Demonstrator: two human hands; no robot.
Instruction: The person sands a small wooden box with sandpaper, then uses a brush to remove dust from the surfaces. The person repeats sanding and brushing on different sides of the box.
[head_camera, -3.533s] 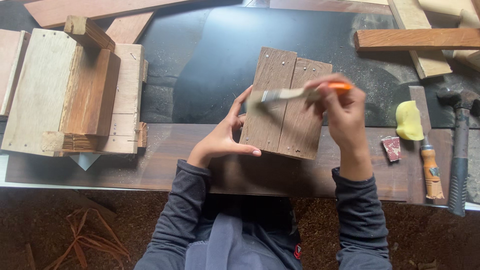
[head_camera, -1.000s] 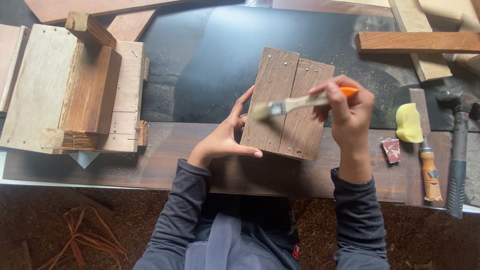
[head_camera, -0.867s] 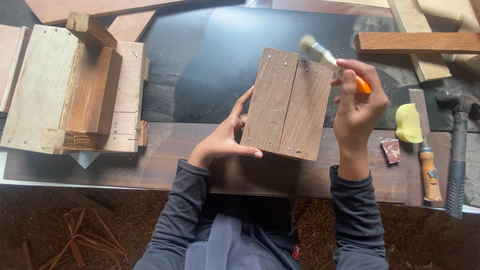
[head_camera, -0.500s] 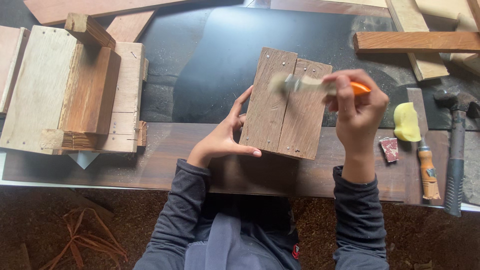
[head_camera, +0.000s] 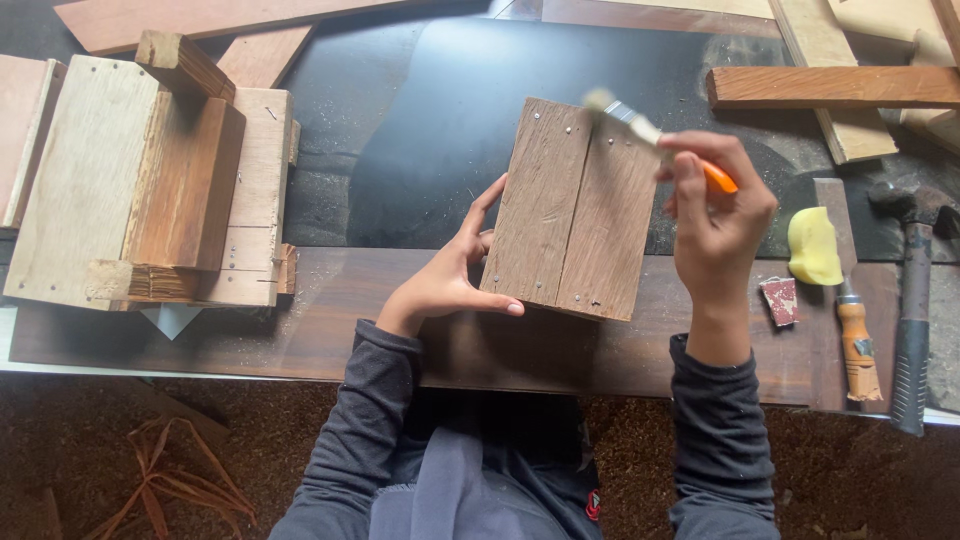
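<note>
Right fingers (head_camera: 700, 165) pinch the orange handle of a small brush (head_camera: 655, 135), thumb against curled fingers, grip closed tight. Bristle end points to upper left, blurred, at the top right corner of the panel (head_camera: 577, 208); can't tell if bristles touch the wood. Right hand (head_camera: 718, 215) sits right of centre, above the panel's right edge.

Left fingers (head_camera: 487, 205) spread along the panel's left edge, thumb (head_camera: 495, 303) hooked under the lower left corner. Left hand (head_camera: 445, 280) props it, not a full grasp.

Panel: centre of frame, two brown boards side by side w/ small nail heads near top and bottom, tilted a little clockwise, lower edge over the brown plank at the worktop (head_camera: 300, 310) front. Judged stiff and fairly light, since one open hand steadies it. Rough dry grain, so not slippery, but splinters and nail points probable. Best hold looks like the long edges, away from the nails. Brush judged v. light, handle smooth, so a pinch is enough.

Further out: wooden box (head_camera: 150, 190) of stacked boards at left. Right side: yellow sponge (head_camera: 813, 245), small red sanding block (head_camera: 780, 300), wood-handled tool (head_camera: 858, 345), hammer (head_camera: 912, 300). Loose planks (head_camera: 835, 88) across upper right. Dark sheet under the panel, upper centre.
</note>
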